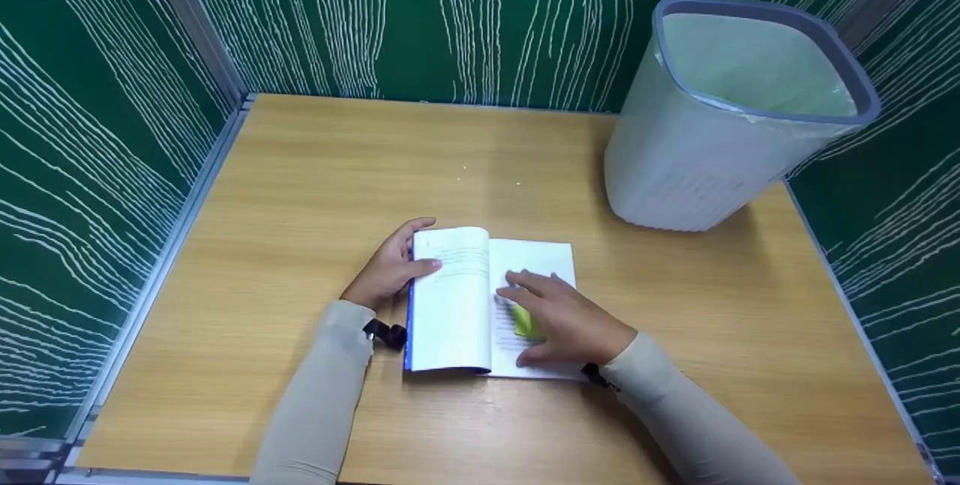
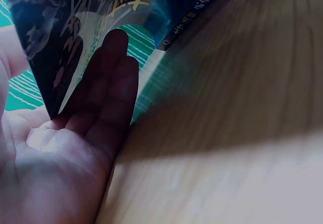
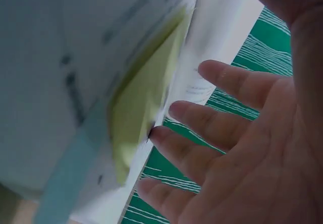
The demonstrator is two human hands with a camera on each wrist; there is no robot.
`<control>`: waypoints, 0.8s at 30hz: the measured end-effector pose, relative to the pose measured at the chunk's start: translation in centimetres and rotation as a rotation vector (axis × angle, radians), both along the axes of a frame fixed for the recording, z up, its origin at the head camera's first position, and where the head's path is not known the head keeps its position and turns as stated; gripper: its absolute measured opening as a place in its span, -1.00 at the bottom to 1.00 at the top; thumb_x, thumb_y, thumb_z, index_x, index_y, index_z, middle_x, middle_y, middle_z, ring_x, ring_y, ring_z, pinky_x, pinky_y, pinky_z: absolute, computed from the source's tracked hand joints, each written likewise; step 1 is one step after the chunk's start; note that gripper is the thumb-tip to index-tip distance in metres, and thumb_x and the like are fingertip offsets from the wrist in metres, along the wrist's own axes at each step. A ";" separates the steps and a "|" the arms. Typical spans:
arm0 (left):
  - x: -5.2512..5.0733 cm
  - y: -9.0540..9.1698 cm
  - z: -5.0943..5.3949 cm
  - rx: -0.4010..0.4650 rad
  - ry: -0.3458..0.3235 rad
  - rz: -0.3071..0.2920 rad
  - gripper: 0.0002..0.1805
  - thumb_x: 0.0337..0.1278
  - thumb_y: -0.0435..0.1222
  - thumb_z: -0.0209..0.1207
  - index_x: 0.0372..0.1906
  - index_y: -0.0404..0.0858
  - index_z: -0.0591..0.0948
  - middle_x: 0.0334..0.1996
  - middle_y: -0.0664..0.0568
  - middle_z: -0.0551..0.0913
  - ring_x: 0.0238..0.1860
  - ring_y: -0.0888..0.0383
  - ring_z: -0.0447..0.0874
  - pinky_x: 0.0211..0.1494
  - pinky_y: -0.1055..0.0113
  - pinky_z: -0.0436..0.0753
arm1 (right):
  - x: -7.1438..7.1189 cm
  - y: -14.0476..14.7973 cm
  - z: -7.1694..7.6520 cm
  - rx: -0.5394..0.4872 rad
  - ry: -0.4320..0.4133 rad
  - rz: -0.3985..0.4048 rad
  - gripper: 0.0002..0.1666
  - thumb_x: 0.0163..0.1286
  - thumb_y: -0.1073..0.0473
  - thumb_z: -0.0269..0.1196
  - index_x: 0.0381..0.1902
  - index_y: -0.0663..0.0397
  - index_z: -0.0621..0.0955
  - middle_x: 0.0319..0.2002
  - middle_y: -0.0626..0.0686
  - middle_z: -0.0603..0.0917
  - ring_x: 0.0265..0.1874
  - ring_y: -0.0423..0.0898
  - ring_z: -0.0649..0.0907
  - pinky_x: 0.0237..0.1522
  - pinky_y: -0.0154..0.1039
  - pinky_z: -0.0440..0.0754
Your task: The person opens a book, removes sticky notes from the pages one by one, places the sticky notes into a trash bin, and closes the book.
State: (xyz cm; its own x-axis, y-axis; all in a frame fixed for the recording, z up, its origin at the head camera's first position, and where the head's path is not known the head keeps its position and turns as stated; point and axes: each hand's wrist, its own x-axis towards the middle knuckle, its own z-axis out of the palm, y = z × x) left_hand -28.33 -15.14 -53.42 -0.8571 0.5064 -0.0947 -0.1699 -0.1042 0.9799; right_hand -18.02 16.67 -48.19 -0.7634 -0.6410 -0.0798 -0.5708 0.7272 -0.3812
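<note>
An open book with printed pages lies on the wooden table, its left part raised off the tabletop. My left hand grips the left edge, thumb on the page and fingers beneath the dark, lettered cover. Over the right page hovers my right hand, its fingers spread and holding nothing. Partly hidden under that hand is a yellow sticky note on the page. In the right wrist view the note looks folded, its edge lifted, near the fingertips. A pale blue-green strip shows beside it.
A tall light-coloured bin with a grey-blue rim and a plastic liner stands at the back right of the table. Tiny white specks lie behind the book. Green panels with white lines enclose the table's back and sides.
</note>
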 end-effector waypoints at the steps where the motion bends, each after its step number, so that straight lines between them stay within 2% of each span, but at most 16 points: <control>1: 0.0 0.0 0.0 0.004 0.003 -0.003 -0.10 0.27 -0.47 0.31 0.62 -0.19 0.13 0.26 -0.24 0.59 -0.04 -0.04 0.80 -0.10 0.16 0.80 | 0.0 0.0 -0.1 0.001 -0.011 -0.007 0.21 -0.03 -0.30 0.62 0.53 -0.13 0.38 0.61 0.09 0.26 0.59 0.12 0.25 0.54 0.33 0.18; 6: 0.0 0.0 -0.2 0.005 0.016 -0.005 -0.09 0.26 -0.47 0.31 0.62 -0.21 0.12 0.27 -0.23 0.58 -0.02 -0.03 0.79 -0.09 0.17 0.80 | -0.2 0.3 -0.3 0.023 -0.027 -0.027 0.06 0.07 -0.27 0.58 0.48 -0.14 0.45 0.59 0.02 0.30 0.59 0.05 0.26 0.57 0.17 0.22; 11: 0.0 0.0 -0.2 -0.029 0.029 0.003 -0.12 0.27 -0.44 0.33 0.60 -0.19 0.17 0.28 -0.18 0.60 0.02 -0.02 0.78 -0.08 0.20 0.79 | -0.3 1.0 -0.4 0.028 -0.012 -0.027 -0.17 0.23 -0.14 0.52 0.41 -0.10 0.52 0.56 -0.01 0.36 0.56 -0.02 0.31 0.56 0.01 0.28; 16: 0.0 0.0 -0.1 -0.025 0.018 0.001 -0.14 0.26 -0.42 0.34 0.59 -0.16 0.20 0.28 -0.18 0.60 0.02 -0.03 0.78 -0.07 0.19 0.79 | -0.5 1.5 -0.4 0.031 0.002 -0.028 -0.41 0.34 0.00 0.43 0.31 -0.09 0.62 0.51 -0.02 0.44 0.53 -0.05 0.37 0.52 -0.02 0.36; 20: 0.0 0.0 -0.1 -0.019 0.010 0.005 -0.15 0.26 -0.42 0.35 0.57 -0.11 0.23 0.27 -0.16 0.61 0.03 -0.05 0.78 -0.07 0.18 0.79 | -0.7 1.7 0.0 0.022 0.016 -0.028 -0.62 0.39 0.05 0.38 0.14 -0.09 0.71 0.43 0.00 0.54 0.46 -0.06 0.47 0.46 -0.02 0.45; 24: 0.0 0.0 -0.1 -0.029 0.012 0.011 -0.16 0.26 -0.41 0.35 0.57 -0.09 0.24 0.28 -0.13 0.60 0.04 -0.05 0.77 -0.07 0.19 0.79 | -0.7 1.9 0.4 -0.006 0.027 -0.025 -0.77 0.43 0.13 0.34 0.00 -0.01 0.77 0.33 0.02 0.63 0.37 -0.06 0.58 0.39 -0.02 0.54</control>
